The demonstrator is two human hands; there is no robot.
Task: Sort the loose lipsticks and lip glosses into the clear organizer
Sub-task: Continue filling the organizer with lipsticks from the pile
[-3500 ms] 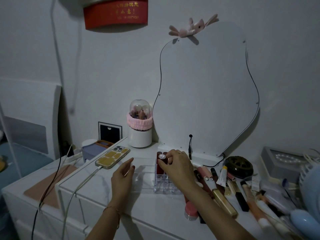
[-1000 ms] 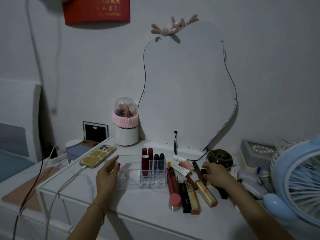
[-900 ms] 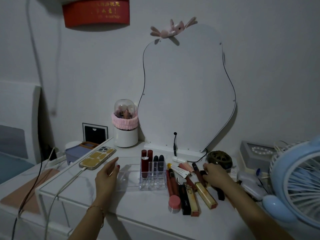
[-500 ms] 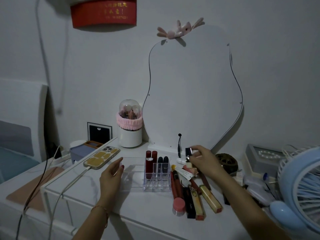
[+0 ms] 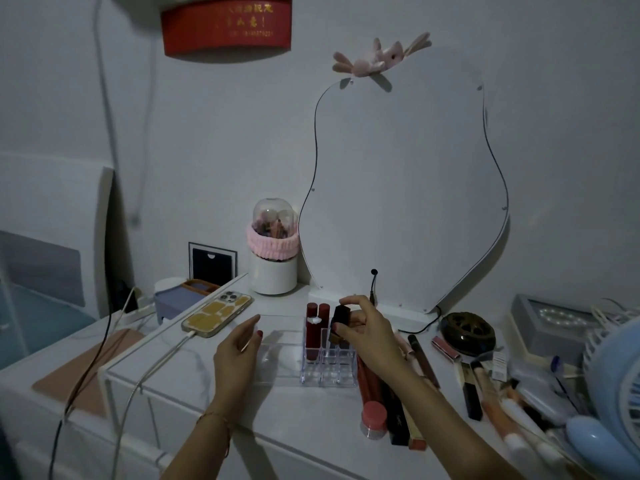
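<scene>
The clear organizer [image 5: 327,370] stands on the white tabletop with two red lipsticks [image 5: 313,327] upright in its back left slots. My right hand [image 5: 369,332] pinches a dark square lipstick [image 5: 339,322] tilted just over the back right slots. My left hand [image 5: 239,351] rests flat against the organizer's clear left tray, fingers apart, holding nothing. Several loose lipsticks and glosses [image 5: 391,410] lie right of the organizer, partly under my right forearm.
A phone [image 5: 218,317] on a charging cable lies at the left. A brush holder [image 5: 273,258] and a mirror [image 5: 405,188] stand behind. A dark round tin [image 5: 469,329], a grey box [image 5: 550,325] and a blue fan [image 5: 616,393] crowd the right.
My right hand picked a dark lipstick from the loose pile on the right, lifted it and carried it left over the organizer. My left hand stayed at the tray.
</scene>
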